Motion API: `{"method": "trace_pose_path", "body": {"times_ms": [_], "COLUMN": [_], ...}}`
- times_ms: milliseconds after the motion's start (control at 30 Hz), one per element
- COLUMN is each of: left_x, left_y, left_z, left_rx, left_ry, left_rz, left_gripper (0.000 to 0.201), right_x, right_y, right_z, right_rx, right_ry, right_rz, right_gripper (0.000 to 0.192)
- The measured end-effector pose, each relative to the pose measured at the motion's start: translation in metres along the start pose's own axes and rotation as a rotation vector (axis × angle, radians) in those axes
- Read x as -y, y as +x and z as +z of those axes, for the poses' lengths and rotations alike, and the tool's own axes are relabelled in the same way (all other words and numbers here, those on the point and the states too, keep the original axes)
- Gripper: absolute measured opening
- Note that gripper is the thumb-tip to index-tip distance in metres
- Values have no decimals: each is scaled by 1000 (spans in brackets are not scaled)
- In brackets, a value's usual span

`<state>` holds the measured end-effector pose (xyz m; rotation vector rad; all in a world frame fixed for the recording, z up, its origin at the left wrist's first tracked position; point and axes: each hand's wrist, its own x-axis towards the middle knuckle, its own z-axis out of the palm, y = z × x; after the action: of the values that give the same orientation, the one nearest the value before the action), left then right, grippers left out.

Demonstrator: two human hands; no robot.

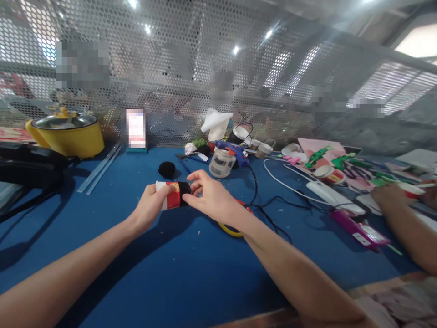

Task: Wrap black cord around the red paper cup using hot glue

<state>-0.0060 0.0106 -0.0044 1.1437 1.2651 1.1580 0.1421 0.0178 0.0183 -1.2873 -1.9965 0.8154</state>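
Note:
My left hand (149, 206) is closed around a paper cup (173, 199) held sideways just above the blue table, its white rim to the left. The cup's side is red with yellow print, and a black covering (185, 187) wraps its right end. My right hand (208, 196) curves about that black end, thumb and bent fingers against it, index finger raised. Just behind the cup sits a round black ball (166, 169). Partly hidden under my right wrist are a yellow ring (230, 231), perhaps a tape roll, and something red.
A blue glue gun (235, 151) rests on a clear jar (221, 164). Further left stand a phone (136, 129) and a yellow pot (68, 136). A white power strip (334, 198), cables and a purple box (360, 229) lie right, near another person's arm (406, 218).

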Motion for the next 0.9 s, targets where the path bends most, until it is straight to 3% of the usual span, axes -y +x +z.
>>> {"method": "trace_pose_path", "body": {"times_ms": [233,367,500,667,767,900], "left_x": [1,-2,-9,-10,-7,-5], "left_y": [-6,-10,-8,1,1,-2], "left_z": [-6,-7,-6,-2,-1,2], "left_rx": [161,288,393,308,251,201], "left_ry": [291,408,267,-122,-153,-103], "left_rz": [249,318,149,-208,-209,-153], "left_gripper": [22,22,27,34,33,33], "right_x": [-8,-19,-27,-26,-26,-28], "right_y": [2,-6,-15,-23,-25,-22], "right_z": [-7,-4,-1,3,4,1], "right_rx": [97,142,103,76,79,-84], "right_ry": [418,558,553,324,206,217], "right_rz": [211,220,163,19,-22,-54], "right_gripper": [18,20,21,18,18,21]}}
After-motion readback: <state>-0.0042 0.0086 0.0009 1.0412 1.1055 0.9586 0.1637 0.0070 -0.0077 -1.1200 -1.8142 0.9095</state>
